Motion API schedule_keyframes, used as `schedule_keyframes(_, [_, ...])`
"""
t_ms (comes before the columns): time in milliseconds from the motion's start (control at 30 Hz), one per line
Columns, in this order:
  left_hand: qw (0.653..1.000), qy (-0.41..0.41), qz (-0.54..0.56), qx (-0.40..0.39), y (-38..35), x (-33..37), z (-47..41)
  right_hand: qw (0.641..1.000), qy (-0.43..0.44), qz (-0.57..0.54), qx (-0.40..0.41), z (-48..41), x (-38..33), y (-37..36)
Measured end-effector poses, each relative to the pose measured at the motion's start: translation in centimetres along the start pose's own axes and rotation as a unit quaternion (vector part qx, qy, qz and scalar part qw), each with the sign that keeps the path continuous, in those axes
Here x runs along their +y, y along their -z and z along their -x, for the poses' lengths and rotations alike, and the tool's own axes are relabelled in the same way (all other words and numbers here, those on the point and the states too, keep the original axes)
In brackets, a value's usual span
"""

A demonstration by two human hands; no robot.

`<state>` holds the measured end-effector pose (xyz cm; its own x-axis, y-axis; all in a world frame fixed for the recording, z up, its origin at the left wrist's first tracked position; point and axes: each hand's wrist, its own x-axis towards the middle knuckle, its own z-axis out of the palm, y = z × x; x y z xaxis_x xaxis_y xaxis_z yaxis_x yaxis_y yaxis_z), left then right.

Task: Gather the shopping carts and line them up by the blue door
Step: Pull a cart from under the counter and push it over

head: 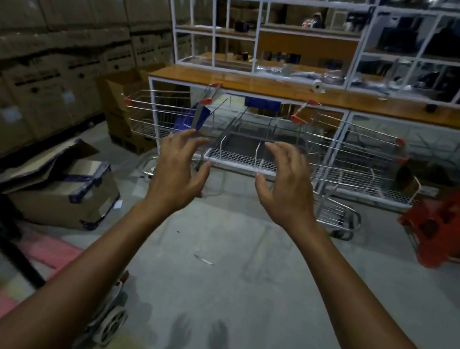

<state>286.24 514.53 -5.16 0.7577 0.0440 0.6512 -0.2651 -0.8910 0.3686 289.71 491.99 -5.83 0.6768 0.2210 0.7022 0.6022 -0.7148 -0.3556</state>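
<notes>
Two wire shopping carts with red corner caps stand side by side against a counter: the left cart (155, 113) with a blue flap inside, the right cart (353, 149). Between them a wire basket tray (239, 158) juts toward me. My left hand (179, 174) and my right hand (285, 187) reach out in front of that tray, fingers spread and relaxed, holding nothing. Whether the fingertips touch the wire I cannot tell. No blue door shows in this view.
A wooden counter (262, 87) with white-framed glass shelving runs behind the carts. Stacked cardboard boxes (51, 36) line the left wall. A torn open box (68, 186) lies on the floor at left. Red plastic stools (448, 230) stand right. A wheeled thing (109, 322) sits by my left arm.
</notes>
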Motion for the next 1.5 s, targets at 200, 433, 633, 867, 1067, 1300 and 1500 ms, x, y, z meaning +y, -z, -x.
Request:
schedule_keyframes(200, [0.999, 0.041, 0.011, 0.004, -8.5, -6.1, -7.7, 0.999, 0.009, -0.024, -0.023, -7.7, 8.3, -8.3])
schedule_keyframes(433, [0.996, 0.076, 0.034, 0.015, -18.7, -16.3, -20.2, 0.997, 0.036, -0.013, -0.059, -20.4, 16.6, -20.2])
schedule_keyframes(633, [0.996, 0.074, 0.047, 0.016, -23.7, -23.3, -32.5, 0.997, 0.040, -0.016, -0.072, -32.5, 21.2, -27.5])
schedule_keyframes(867, [0.994, 0.095, 0.045, -0.009, -30.4, -30.2, -41.1, 0.994, 0.031, -0.031, -0.097, -41.3, 27.1, -36.6])
schedule_keyframes(1067, [0.994, 0.107, 0.035, -0.005, -37.2, -35.7, -49.0, 0.993, 0.030, -0.048, -0.106, -49.2, 33.0, -44.9])
schedule_keyframes(1300, [0.990, 0.139, 0.010, -0.018, -46.2, -42.5, -60.6, 0.990, 0.022, -0.076, -0.113, -61.5, 42.0, -54.4])
schedule_keyframes(1500, [0.979, 0.201, -0.004, -0.026, -51.7, -47.9, -67.4, 0.984, 0.034, -0.096, -0.148, -71.5, 47.2, -62.2])
